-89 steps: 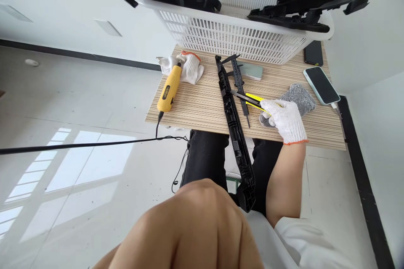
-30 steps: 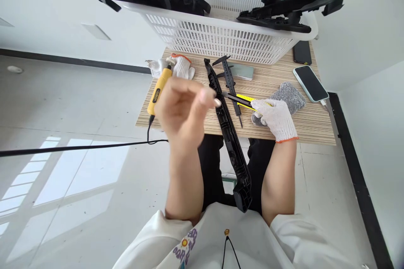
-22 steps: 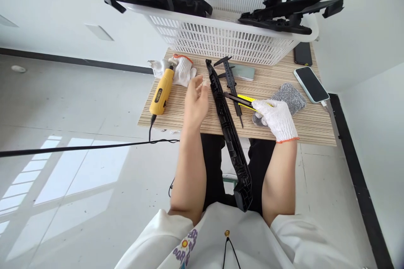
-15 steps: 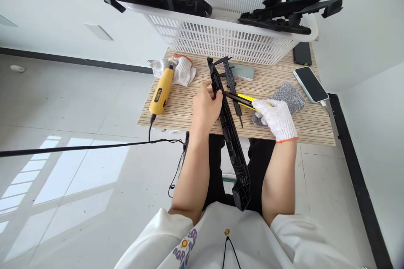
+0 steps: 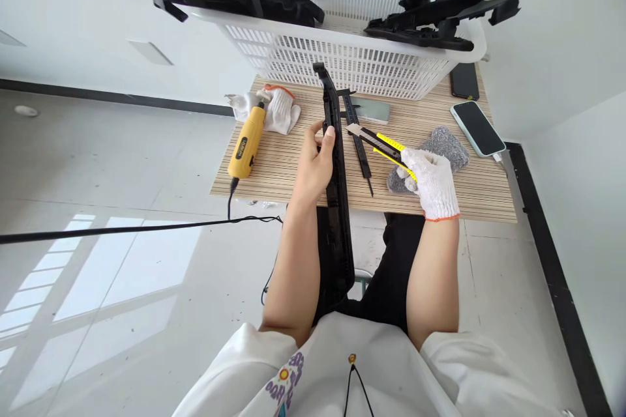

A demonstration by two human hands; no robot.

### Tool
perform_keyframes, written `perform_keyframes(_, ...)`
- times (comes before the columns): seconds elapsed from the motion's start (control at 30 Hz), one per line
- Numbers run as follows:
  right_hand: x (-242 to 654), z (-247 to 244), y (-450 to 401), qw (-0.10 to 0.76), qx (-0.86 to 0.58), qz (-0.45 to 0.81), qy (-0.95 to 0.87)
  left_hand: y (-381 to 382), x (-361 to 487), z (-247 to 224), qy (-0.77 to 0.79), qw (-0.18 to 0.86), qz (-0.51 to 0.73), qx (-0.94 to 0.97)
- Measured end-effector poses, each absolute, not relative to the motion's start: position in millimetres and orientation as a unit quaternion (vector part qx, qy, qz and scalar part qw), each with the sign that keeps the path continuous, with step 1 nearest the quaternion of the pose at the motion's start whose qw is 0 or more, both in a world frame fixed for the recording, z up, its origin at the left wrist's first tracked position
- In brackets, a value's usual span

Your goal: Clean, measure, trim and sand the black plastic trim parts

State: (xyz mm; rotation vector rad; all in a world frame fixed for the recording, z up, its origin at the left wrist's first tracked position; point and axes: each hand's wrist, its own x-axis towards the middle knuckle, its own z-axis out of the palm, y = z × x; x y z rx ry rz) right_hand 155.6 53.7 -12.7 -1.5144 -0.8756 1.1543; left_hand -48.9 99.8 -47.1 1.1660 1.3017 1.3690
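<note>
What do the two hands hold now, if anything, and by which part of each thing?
The left hand holds the black plastic strip by its upper half; the gloved right hand holds the yellow-black knife by its handle.

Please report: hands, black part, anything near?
Left hand gripping long black part. Gloved right hand gripping utility knife, blade clear of part. Calipers on table nearby.
</note>
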Motion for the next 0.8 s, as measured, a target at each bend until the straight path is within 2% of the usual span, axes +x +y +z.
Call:
perform_keyframes(0.3,160.1,-12.3,51.3,0.485,-0.623,0.489,-0.371,89.8,-62.3,-26.1,0.443,0.576,0.520,0.449)
perform_keyframes(0.63,160.7,-8.8,45.8,0.410,-0.610,0.517,-0.439,91.4,-59.7,-20.8,0.492,0.488,0.558,0.457)
perform_keyframes(0.8,157.4,-14.0,47.0,0.460,-0.607,0.474,-0.443,92.9,-60.7,-23.3,0.480,0.525,0.549,0.438)
